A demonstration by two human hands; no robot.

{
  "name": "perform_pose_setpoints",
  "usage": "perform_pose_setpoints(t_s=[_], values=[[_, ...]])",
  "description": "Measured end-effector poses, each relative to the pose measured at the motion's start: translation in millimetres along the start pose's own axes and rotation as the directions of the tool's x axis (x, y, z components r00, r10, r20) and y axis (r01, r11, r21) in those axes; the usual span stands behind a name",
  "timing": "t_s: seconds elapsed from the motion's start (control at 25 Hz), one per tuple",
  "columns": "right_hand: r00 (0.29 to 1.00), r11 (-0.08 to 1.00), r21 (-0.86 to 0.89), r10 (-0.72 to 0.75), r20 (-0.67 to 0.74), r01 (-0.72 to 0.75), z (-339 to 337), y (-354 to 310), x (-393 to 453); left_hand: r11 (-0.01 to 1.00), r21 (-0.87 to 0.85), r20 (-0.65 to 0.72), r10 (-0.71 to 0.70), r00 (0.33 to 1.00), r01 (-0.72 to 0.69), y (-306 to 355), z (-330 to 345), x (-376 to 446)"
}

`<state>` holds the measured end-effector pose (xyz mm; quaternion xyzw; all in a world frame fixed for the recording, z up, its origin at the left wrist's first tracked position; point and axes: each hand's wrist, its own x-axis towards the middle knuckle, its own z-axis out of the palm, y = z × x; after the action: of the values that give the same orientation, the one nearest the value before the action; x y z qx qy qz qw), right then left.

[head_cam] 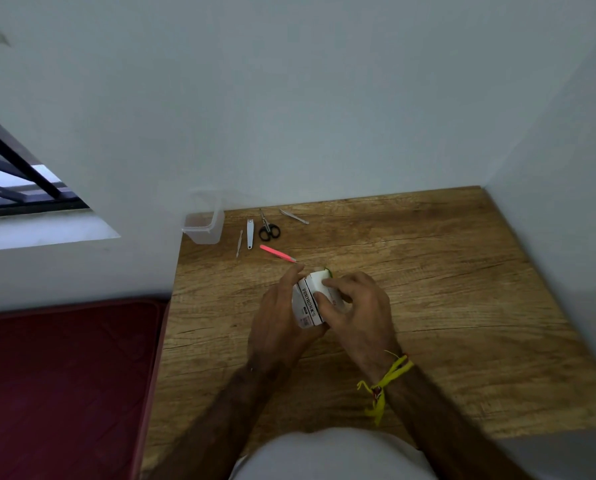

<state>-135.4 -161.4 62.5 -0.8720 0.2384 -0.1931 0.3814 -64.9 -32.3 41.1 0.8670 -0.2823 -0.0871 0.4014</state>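
one white box [310, 303] was at the middle of the counter [445, 289], and the fingers of the left hand [275, 317] and the right hand [358, 313] were curled around it. behind it lay one pair of scissors [268, 230], one pink tweezers [277, 253], one silver tweezers [293, 216] and one clear container [204, 226].

Fig.: wooden table [445, 289], rear edge, L to R: clear container [203, 226], metal pick [240, 243], nail clipper [250, 233], scissors [268, 227], steel tweezers [293, 216]; pink tweezers [277, 253] nearer centre. Red mattress [64, 375] beside table, L.
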Motion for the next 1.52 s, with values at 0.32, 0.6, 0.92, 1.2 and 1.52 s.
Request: perform_pose_setpoints(t_s=[0.32,0.6,0.92,1.2,1.52], values=[[0.999,1.000,-0.004,-0.005,0.032,0.005,6,-4,-2,1.000,-0.027,-0.019,0.000,1.000,-0.001,-5,1,2],[0.999,0.996,-0.084,0.014,0.048,-0.010,-2,-9,-2,0.990,-0.141,-0.029,-0.018,0.999,0.014,-22,2,2],[0.962,0.958,-0.179,0.246,0.117,-0.223,5,7,-5,0.996,-0.090,-0.047,0.010,0.999,-0.014,-19,14,6],[0.956,0.931,-0.215,0.288,-0.060,-0.294,-7,19,18,0.878,0.455,0.119,-0.224,0.967,0.147,-64,15,21],[0.927,0.902,-0.255,0.294,-0.233,-0.350,-20,43,115,0.746,0.557,0.310,-0.594,0.742,0.365,-83,7,45]])
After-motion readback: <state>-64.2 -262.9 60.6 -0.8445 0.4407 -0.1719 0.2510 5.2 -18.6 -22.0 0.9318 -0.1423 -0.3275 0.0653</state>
